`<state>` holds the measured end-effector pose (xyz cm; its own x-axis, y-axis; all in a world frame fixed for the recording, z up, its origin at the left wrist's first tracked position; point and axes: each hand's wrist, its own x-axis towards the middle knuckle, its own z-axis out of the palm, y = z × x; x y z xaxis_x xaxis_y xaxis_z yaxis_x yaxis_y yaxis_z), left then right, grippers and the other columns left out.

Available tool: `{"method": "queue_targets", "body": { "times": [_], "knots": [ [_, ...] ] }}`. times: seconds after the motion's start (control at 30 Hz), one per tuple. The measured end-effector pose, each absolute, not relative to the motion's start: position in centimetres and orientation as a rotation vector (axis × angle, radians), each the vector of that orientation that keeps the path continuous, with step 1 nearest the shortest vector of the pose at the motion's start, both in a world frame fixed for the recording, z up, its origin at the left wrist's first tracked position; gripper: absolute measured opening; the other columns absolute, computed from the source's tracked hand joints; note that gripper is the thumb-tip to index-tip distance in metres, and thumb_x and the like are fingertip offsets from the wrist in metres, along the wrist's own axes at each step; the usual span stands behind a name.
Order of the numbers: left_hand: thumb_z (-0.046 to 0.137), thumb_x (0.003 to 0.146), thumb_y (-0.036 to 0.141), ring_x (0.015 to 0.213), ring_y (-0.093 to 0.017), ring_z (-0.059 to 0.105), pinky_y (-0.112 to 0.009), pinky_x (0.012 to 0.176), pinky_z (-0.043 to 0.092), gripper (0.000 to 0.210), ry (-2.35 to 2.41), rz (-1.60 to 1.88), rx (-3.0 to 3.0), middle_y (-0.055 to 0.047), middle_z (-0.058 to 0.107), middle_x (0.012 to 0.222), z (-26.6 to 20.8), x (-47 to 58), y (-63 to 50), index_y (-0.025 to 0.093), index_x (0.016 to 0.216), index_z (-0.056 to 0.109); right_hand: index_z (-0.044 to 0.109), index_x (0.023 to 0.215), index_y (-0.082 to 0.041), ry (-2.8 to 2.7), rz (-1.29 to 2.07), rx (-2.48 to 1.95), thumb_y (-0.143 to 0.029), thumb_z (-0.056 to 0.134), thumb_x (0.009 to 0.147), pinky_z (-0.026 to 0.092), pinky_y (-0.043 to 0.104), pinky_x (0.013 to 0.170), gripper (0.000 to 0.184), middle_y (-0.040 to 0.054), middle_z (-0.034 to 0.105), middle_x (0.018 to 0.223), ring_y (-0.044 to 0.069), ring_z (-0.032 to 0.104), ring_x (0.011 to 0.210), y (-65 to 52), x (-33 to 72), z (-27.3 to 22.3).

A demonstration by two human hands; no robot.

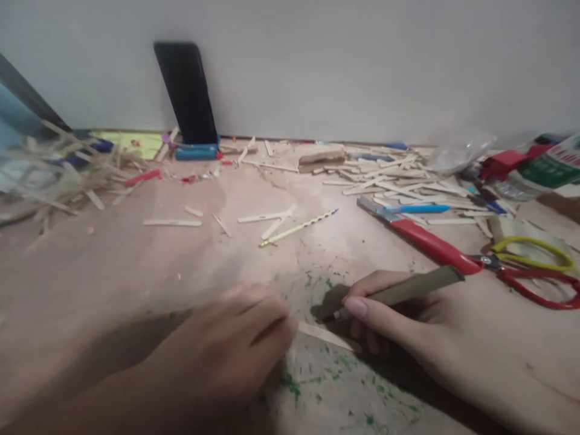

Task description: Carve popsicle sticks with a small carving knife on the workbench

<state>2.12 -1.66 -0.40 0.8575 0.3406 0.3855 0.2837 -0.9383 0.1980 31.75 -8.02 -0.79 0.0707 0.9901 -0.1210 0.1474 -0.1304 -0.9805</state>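
Note:
My left hand (pixel 240 344), a little blurred, is closed around one end of a wooden craft stick (pixel 324 335). The stick's pale tapered part sticks out to the right, low over the table. In my right hand (pixel 399 314) is an olive-green pen (pixel 408 287), pinched between thumb and fingers with its back end pointing up and right. Its thin tip points left, just above the craft stick; whether they touch I cannot tell. Green marks and specks (pixel 294 386) dot the tabletop around both hands. A pencil (pixel 296 228) lies beyond them.
Red-handled pliers (pixel 421 241), yellow-and-red scissors (pixel 534 272) and a blue pen (pixel 421 208) lie at right. Piles of craft sticks (pixel 399 178) spread along the back. A black phone (pixel 188 90) leans on the wall. A bottle (pixel 544 172) lies far right.

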Motion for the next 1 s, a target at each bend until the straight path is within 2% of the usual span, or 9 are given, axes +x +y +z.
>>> {"method": "queue_targets", "body": {
  "times": [0.1, 0.17, 0.33, 0.47, 0.57, 0.63, 0.8, 0.9, 1.0],
  "knots": [
    [0.038, 0.134, 0.008, 0.093, -0.023, 0.077, -0.04, 0.084, 0.065, 0.048, 0.543, 0.7, 2.87, -0.001, 0.083, 0.107, -0.1, 2.4, -2.1, 0.024, 0.11, 0.076, 0.096, 0.083, -0.029, -1.212, 1.223, -1.425, -0.087, 0.105, 0.096, 0.061, 0.028, 0.047, 0.06, 0.005, 0.078, 0.065, 0.017, 0.066, 0.049, -8.1, 31.8, 0.2],
    [0.036, 0.138, 0.014, 0.098, -0.023, 0.078, -0.041, 0.089, 0.064, 0.048, 0.542, 0.654, 2.863, 0.0, 0.083, 0.111, 0.1, 2.8, -2.7, 0.024, 0.116, 0.077, 0.095, 0.082, -0.028, -1.239, 1.253, -1.448, -0.089, 0.108, 0.092, 0.061, 0.026, 0.046, 0.063, 0.0054, 0.079, 0.065, 0.018, 0.07, 0.051, -7.9, 31.9, 1.1],
    [0.034, 0.144, 0.041, 0.126, -0.031, 0.073, -0.05, 0.117, 0.057, 0.048, 0.505, 0.589, 3.025, -0.002, 0.086, 0.131, -0.2, 3.4, -4.1, 0.024, 0.151, 0.079, 0.094, 0.084, -0.029, -1.221, 1.319, -1.46, -0.09, 0.107, 0.093, 0.065, 0.025, 0.052, 0.062, 0.0036, 0.078, 0.066, 0.018, 0.076, 0.057, -7.5, 32.6, 2.1],
    [0.042, 0.138, 0.037, 0.152, -0.034, 0.063, -0.05, 0.153, 0.03, 0.049, 0.557, 0.46, 3.04, -0.006, 0.081, 0.154, -0.5, 2.9, -4.6, 0.025, 0.177, 0.07, 0.1, 0.095, -0.031, -1.245, 1.278, -1.435, -0.08, 0.11, 0.097, 0.068, 0.024, 0.054, 0.049, 0.0037, 0.084, 0.073, 0.017, 0.076, 0.057, -7.8, 33.0, 1.5],
    [0.051, 0.137, 0.041, 0.159, -0.032, 0.06, -0.042, 0.164, 0.013, 0.048, 0.566, 0.448, 2.968, -0.005, 0.079, 0.158, -0.9, 2.6, -4.6, 0.026, 0.178, 0.069, 0.102, 0.1, -0.036, -1.231, 1.176, -1.489, -0.076, 0.108, 0.1, 0.064, 0.019, 0.051, 0.041, 0.0031, 0.086, 0.075, 0.016, 0.076, 0.056, -8.4, 33.1, 0.9],
    [0.052, 0.136, 0.038, 0.161, -0.032, 0.061, -0.042, 0.165, 0.012, 0.045, 0.572, 0.507, 2.939, -0.005, 0.078, 0.159, -1.4, 2.7, -4.7, 0.027, 0.176, 0.069, 0.103, 0.103, -0.039, -1.273, 1.108, -1.517, -0.078, 0.104, 0.103, 0.063, 0.019, 0.049, 0.038, 0.0048, 0.092, 0.084, 0.017, 0.08, 0.059, -8.7, 33.2, 0.6],
    [0.044, 0.139, 0.035, 0.172, -0.031, 0.057, -0.045, 0.167, 0.012, 0.039, 0.62, 0.616, 2.942, -0.009, 0.073, 0.167, -2.3, 3.0, -4.8, 0.026, 0.165, 0.071, 0.105, 0.117, -0.052, -1.44, 0.997, -1.53, -0.063, 0.106, 0.105, 0.072, 0.02, 0.056, 0.016, 0.0017, 0.102, 0.11, 0.023, 0.094, 0.073, -8.8, 34.3, 1.1],
    [0.044, 0.141, 0.035, 0.183, -0.031, 0.049, -0.05, 0.168, 0.004, 0.037, 0.568, 0.539, 2.956, -0.011, 0.069, 0.176, -2.5, 2.8, -4.5, 0.026, 0.163, 0.072, 0.106, 0.116, -0.045, -1.534, 0.997, -1.637, -0.07, 0.105, 0.101, 0.073, 0.024, 0.053, 0.029, 0.0072, 0.103, 0.116, 0.029, 0.098, 0.08, -8.5, 35.0, 1.6],
    [0.056, 0.139, 0.034, 0.187, -0.033, 0.045, -0.055, 0.169, 0.003, 0.028, 0.493, 0.553, 2.982, -0.013, 0.067, 0.181, -2.7, 2.4, -4.1, 0.027, 0.157, 0.076, 0.106, 0.113, -0.039, -1.438, 1.061, -1.738, -0.082, 0.108, 0.092, 0.081, 0.033, 0.064, 0.049, 0.0109, 0.102, 0.114, 0.037, 0.1, 0.093, -8.4, 35.5, 1.9]
  ]
}}
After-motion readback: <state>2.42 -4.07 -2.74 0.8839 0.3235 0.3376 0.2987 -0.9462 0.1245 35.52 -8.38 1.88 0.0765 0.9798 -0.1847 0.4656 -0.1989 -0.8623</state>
